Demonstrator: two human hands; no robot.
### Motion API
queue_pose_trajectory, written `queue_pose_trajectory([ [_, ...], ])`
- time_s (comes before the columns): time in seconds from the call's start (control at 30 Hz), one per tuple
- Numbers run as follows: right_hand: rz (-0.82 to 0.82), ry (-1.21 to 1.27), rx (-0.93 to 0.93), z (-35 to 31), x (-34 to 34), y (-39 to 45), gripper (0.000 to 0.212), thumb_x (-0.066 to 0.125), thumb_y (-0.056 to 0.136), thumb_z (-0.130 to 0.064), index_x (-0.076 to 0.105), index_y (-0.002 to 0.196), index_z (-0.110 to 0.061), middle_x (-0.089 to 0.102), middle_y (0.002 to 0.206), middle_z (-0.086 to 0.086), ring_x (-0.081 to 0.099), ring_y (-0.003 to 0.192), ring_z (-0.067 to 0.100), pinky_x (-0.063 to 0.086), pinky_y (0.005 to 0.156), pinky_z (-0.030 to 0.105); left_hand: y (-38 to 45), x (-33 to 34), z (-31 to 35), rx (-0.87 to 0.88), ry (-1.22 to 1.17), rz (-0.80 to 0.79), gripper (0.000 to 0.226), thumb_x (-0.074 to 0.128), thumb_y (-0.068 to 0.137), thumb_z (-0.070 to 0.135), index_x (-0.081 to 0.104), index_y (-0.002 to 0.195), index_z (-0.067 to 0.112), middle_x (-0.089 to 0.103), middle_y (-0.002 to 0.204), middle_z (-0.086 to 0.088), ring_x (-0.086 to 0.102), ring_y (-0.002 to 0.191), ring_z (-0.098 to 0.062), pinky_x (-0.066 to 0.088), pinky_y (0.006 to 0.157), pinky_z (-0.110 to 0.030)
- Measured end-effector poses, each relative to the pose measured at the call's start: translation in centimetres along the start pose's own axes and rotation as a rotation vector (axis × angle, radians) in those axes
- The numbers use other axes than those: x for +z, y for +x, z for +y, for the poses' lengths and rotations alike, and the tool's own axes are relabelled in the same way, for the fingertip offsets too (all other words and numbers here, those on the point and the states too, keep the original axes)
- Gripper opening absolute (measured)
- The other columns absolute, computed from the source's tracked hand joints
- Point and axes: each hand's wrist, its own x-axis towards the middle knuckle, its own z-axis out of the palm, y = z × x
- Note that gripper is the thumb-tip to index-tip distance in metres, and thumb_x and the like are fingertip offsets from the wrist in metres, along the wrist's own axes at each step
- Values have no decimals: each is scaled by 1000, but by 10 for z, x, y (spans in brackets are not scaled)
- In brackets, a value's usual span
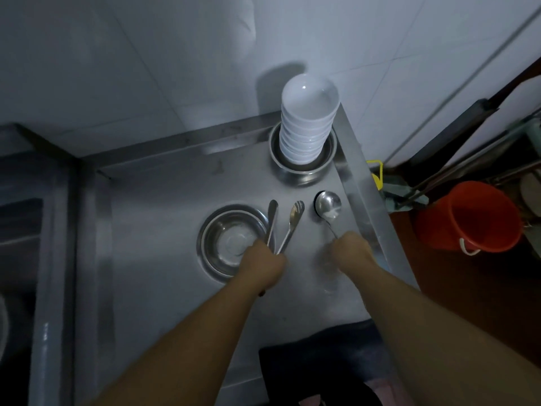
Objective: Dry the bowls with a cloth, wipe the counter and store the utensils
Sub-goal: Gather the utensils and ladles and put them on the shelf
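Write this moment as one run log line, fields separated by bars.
left hand holds two utensils | right hand holds spoon | white bowls stacked in steel bowl

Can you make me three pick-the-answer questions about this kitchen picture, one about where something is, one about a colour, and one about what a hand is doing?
1. Where does the stack of white bowls stand?
A. In a metal bowl at the back of the counter
B. In the red bucket
C. On the floor

2. What colour is the bucket beside the counter?
A. Blue
B. Red
C. Green

3. What is the left hand doing?
A. Resting flat and empty
B. Holding a cloth
C. Gripping two utensils

Answers: 1 A, the stack sits inside the steel bowl near the wall. 2 B, it is plainly red-orange. 3 C, two metal handles stick out of its curled fingers.
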Motion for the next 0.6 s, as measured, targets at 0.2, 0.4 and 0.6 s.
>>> queue_pose_trajectory([
  [0.2,75,-175,-134,10,-17,-29,35,50,110,-32,66,113,0,71,119,20,68,113,36,52,86,36,-48,-15,-2,13,-103,52,42,61,89,42,54,122,17,65,107,-8,68,88,-28,50,53,-29],
  [0.4,121,-259,-303,8,-62,-66,30,46,111,-30,64,119,-8,65,127,13,62,123,33,50,94,34,-107,-20,0,41,-115,113,36,69,87,43,62,109,15,68,100,-8,66,81,-22,49,60,-29],
  [0.6,107,-285,-498,23,-115,-107,24,47,108,-29,61,102,-11,66,103,15,68,107,36,50,79,36,-177,-2,2,-14,-454,182,43,63,91,50,65,105,10,60,79,-8,55,64,-22,44,61,-28],
])
